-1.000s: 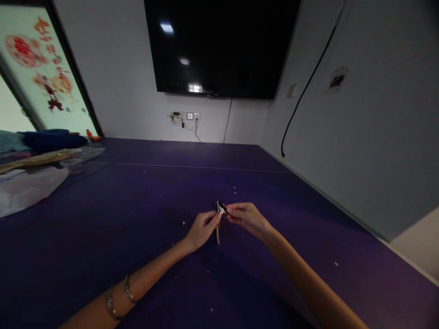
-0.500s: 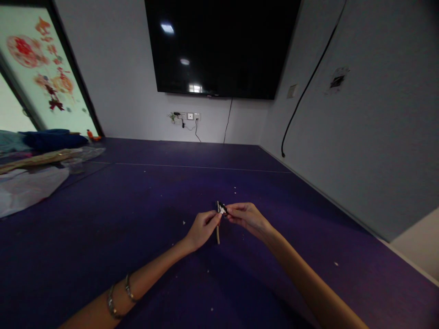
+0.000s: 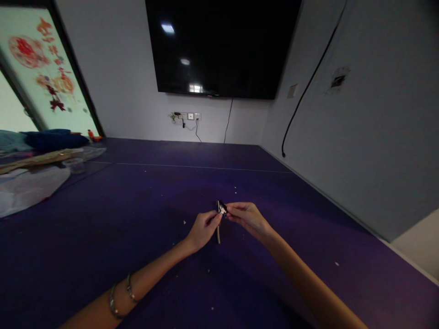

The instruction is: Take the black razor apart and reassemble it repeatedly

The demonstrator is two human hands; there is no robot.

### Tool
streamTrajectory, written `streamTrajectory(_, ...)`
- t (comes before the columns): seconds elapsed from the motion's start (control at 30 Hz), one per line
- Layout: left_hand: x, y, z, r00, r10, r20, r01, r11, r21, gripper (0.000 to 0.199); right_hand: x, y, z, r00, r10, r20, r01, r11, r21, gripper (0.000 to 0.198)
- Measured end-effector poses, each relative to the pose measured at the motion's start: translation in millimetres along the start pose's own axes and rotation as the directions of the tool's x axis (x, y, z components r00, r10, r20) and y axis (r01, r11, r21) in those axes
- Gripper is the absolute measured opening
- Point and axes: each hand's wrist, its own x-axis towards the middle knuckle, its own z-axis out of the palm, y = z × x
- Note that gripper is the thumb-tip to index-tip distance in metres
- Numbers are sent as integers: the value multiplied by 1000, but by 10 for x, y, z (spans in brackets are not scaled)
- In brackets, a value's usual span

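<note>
My left hand (image 3: pixel 202 230) pinches a thin pale stick (image 3: pixel 218 234) that hangs down from its fingertips over the purple floor (image 3: pixel 144 214). My right hand (image 3: pixel 245 216) faces it and grips a small dark piece with a light spot (image 3: pixel 222 208) at the top of that stick. Both hands meet at the stick's upper end. Two bangles (image 3: pixel 120 297) sit on my left wrist. What the small piece is, I cannot tell.
A large black screen (image 3: pixel 222 45) hangs on the far wall above sockets with cables (image 3: pixel 187 117). Cloth, a plastic sheet and long flat boards (image 3: pixel 34 173) lie at the left by a decorated glass door (image 3: pixel 44 68). Pale crumbs dot the floor.
</note>
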Motion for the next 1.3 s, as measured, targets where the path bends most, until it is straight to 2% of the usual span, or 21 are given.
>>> streamTrajectory(0.17, -20, 26, 0, 999, 21, 25, -21, 999, 33, 39, 16, -20, -27, 999, -23, -29, 23, 1000, 16, 21)
streamTrajectory(0.27, 9, 68, -49, 1000, 20, 0, -20, 1000, -9, 39, 32, -5, -63, 998, -40, -45, 39, 999, -18, 24)
streamTrajectory(0.37, 87, 132, -151, 997, -25, -67, 17, 993, -120, 39, 89, 56, -114, 991, -96, -89, 81, 984, -161, 27)
streamTrajectory(0.43, 151, 186, -242, 991, -69, -112, 44, 977, -211, 39, 171, 113, -138, 980, -173, -97, 136, 942, -306, 26)
streamTrajectory(0.53, 234, 275, -384, 980, -127, -151, 68, 936, -346, 39, 373, 196, -113, 942, -334, -43, 258, 799, -543, 17)
streamTrajectory(0.63, 284, 353, -502, 972, -163, -170, 79, 905, -418, 38, 637, 274, 5, 901, -426, 76, 330, 563, -758, 14)
streamTrajectory(0.83, 323, 440, -625, 967, -164, -195, 56, 884, -465, 37, 1072, 486, 316, 926, -352, 138, 198, 140, -970, 22)
streamTrajectory(0.9, 329, 452, -642, 967, -158, -199, 45, 877, -479, 36, 1144, 558, 377, 933, -325, 153, 178, 49, -983, 23)
streamTrajectory(1.1, 334, 465, -654, 969, -145, -201, 29, 872, -489, 36, 1199, 658, 457, 940, -268, 211, 221, 7, -975, 23)
streamTrajectory(1.2, 335, 465, -644, 968, -155, -199, 38, 870, -492, 35, 1159, 608, 445, 934, -256, 251, 260, 1, -966, 21)
streamTrajectory(1.3, 337, 449, -631, 968, -162, -194, 47, 870, -491, 35, 1058, 489, 381, 914, -301, 272, 285, -1, -958, 20)
